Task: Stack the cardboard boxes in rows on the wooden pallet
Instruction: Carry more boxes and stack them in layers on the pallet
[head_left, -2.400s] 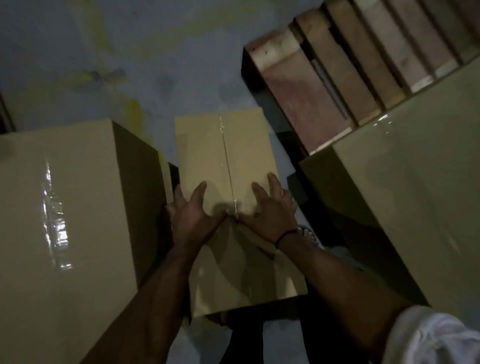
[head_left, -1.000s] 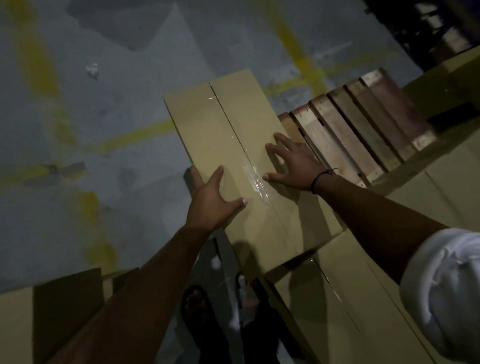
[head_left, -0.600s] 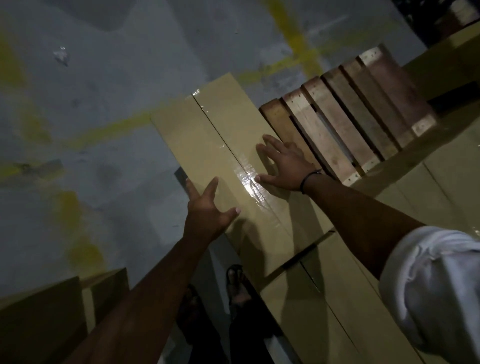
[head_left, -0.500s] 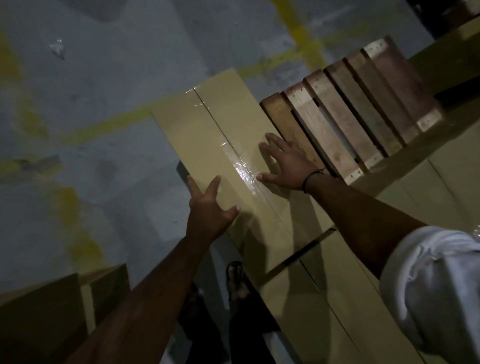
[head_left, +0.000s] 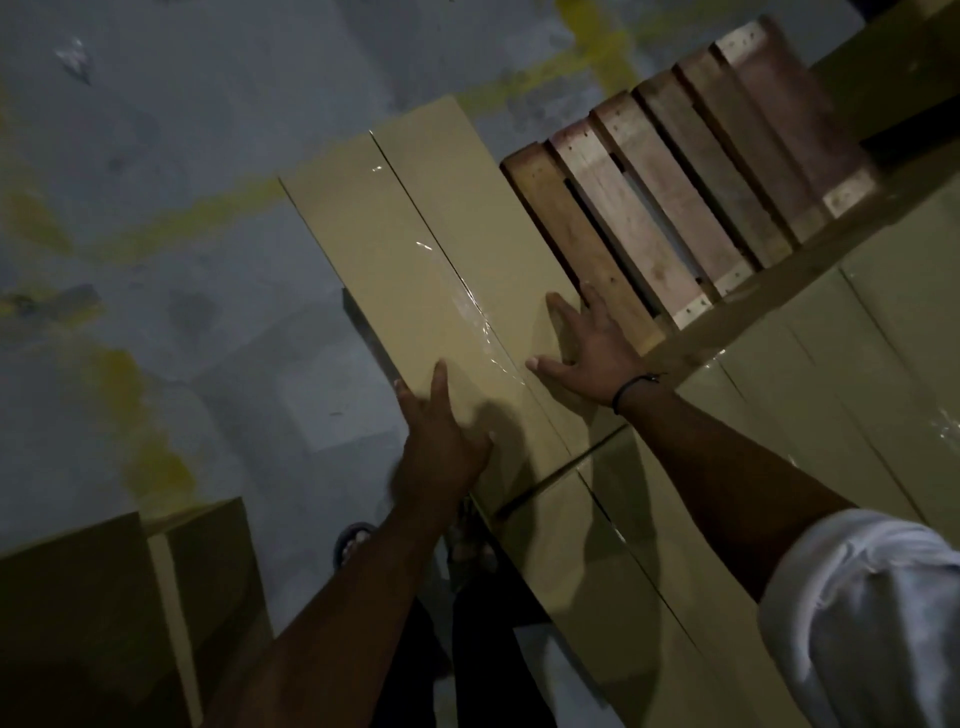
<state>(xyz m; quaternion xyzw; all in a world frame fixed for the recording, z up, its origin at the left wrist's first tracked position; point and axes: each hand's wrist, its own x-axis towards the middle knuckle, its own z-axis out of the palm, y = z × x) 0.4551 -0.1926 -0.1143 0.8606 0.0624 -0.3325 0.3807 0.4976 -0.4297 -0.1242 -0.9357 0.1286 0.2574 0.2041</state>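
Box (head_left: 415, 249): long axis and tape seam run near-right to far-left.
Left hand (head_left: 441, 441): released, straight fingers at its left edge.
Right hand (head_left: 587, 353): spread flat on top.
Pallet (head_left: 675, 197): one.

I am standing in what is looking like a warehouse or storage floor. A bare grey concrete floor (head_left: 182, 130) is spreading out under me, with worn yellow painted lines (head_left: 197, 221) crossing it. A slatted wooden pallet of reddish-brown boards (head_left: 675, 197) is showing, plain brown cardboard boxes sealed with clear tape (head_left: 415, 249) are sitting beside its bare boards, and more shadowed cardboard boxes (head_left: 78, 623) are waiting at my lower left.
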